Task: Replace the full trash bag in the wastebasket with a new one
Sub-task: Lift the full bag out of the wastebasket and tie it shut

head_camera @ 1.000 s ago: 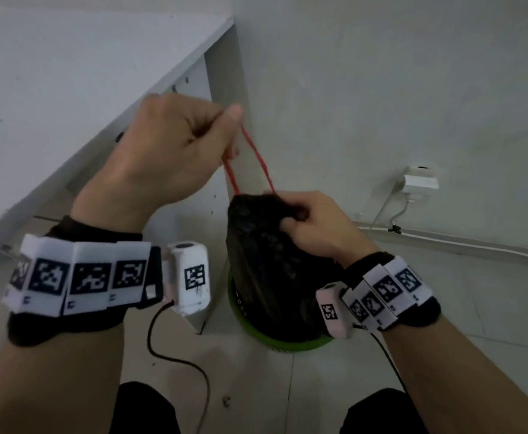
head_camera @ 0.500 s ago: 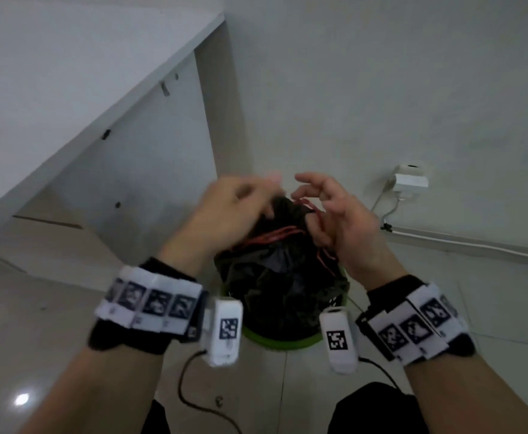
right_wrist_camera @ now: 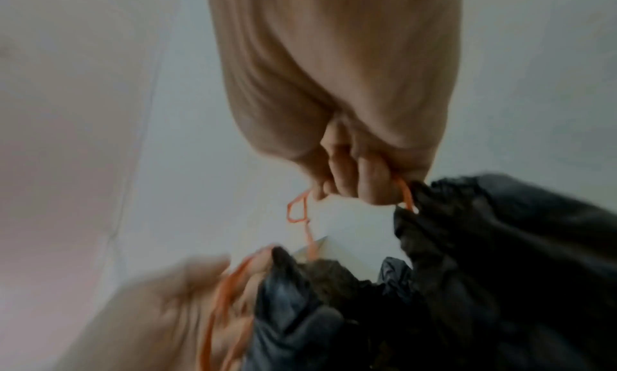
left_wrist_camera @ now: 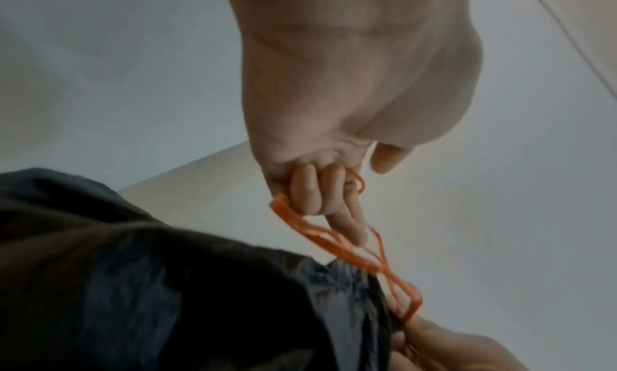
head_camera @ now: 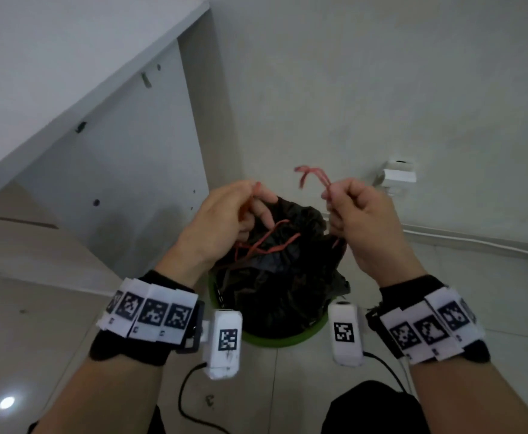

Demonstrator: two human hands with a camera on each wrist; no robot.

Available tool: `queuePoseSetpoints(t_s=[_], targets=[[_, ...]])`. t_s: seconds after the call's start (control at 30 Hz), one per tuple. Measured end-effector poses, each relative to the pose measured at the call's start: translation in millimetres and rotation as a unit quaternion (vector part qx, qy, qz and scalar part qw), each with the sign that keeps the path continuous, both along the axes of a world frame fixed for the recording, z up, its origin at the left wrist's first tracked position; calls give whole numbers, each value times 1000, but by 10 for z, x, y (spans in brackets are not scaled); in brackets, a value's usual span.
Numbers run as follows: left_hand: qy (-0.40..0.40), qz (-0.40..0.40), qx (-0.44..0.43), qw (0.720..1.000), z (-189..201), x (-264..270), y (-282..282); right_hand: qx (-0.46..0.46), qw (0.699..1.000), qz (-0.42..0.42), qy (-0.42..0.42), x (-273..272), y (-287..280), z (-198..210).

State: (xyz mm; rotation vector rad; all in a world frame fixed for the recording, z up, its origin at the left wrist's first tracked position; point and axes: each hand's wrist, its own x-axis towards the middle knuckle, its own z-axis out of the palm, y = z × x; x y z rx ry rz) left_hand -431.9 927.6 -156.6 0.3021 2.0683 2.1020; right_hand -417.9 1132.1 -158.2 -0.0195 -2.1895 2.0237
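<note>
A full black trash bag (head_camera: 275, 289) sits in a green wastebasket (head_camera: 287, 341) on the floor by the wall. Its mouth is gathered, with a red drawstring (head_camera: 275, 242) lying in loops across the top. My left hand (head_camera: 237, 214) is over the bag's left side, fingers curled round one drawstring loop (left_wrist_camera: 320, 234). My right hand (head_camera: 350, 208) is at the bag's right side, fist closed on the other loop, whose free end (head_camera: 311, 175) sticks up above the knuckles. In the right wrist view the string (right_wrist_camera: 405, 194) runs from my fingers into the black bag (right_wrist_camera: 501, 258).
A white table (head_camera: 68, 89) with a side panel stands to the left of the basket. A white wall socket with a plug (head_camera: 398, 173) and a cable along the skirting are at the right. Pale floor tiles (head_camera: 37, 324) surround the basket.
My left hand came down from holding the drawstring high. The right hand let go of the bag's neck and took a loop. Both hands now hold string at the bag's mouth, a little apart.
</note>
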Motion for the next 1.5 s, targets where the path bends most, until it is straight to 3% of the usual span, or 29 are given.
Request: queuePoseSetpoints(t_s=[0.07,0.17,0.43,0.53,0.67,0.8,0.9,0.97,1.1,1.17,1.23,1.3,1.37,1.43,1.5], targets=[[14,-56,-19,998,10,46,45,-95,993,65,14,-1,-38,74],[-3,-84,3,996,6,106,134,-12,986,159,38,69,-160,122],[-81,-43,48,995,-97,78,147,82,981,122,126,-11,-219,-34],[-73,-2,57,996,-127,70,72,-4,994,48,94,-97,-91,-44],[14,-14,-66,998,-40,74,18,-36,996,23,79,-72,26,17],[79,96,54,991,374,-3,117,-95,978,169,78,147,-41,128],[169,20,-70,983,552,34,312,-138,960,223,101,174,-142,274],[180,-16,-125,976,538,78,395,-181,960,193,95,118,-184,356],[95,-78,-121,985,315,140,284,-235,969,33,74,-49,9,394],[102,-124,-178,971,210,214,189,-166,982,-39,75,-114,172,372],[136,-102,-181,969,217,257,110,-23,996,-64,59,-97,263,302],[184,-54,-150,970,346,229,67,106,994,19,12,13,265,235],[224,-34,-150,962,493,147,80,150,966,210,-26,155,211,245],[222,-43,-148,963,559,86,159,71,925,372,-25,252,186,314],[215,-48,-124,968,539,95,198,-77,905,418,-18,285,183,389]])
